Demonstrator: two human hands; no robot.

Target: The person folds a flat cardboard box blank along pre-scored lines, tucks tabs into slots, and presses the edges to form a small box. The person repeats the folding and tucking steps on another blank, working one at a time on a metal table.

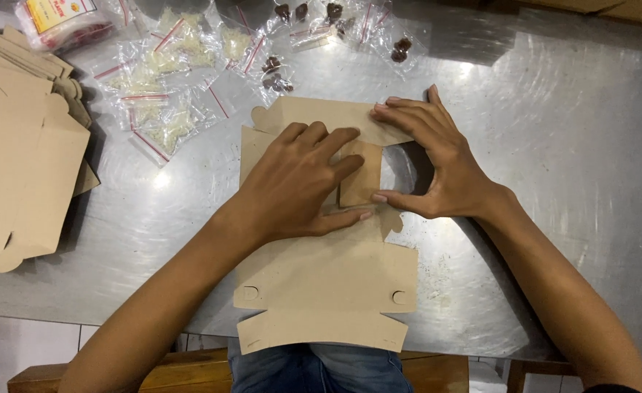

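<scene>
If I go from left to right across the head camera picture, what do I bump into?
Stack of flat cardboard blanks → clear bags of pale bits → left hand pressing the flat cardboard box → right hand → bare metal table.

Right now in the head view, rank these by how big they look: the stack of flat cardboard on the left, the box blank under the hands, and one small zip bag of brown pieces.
1. Box blank and stack of flat cardboard: too close to rank; the stack is cut off.
2. Zip bag of brown pieces, smallest.
</scene>
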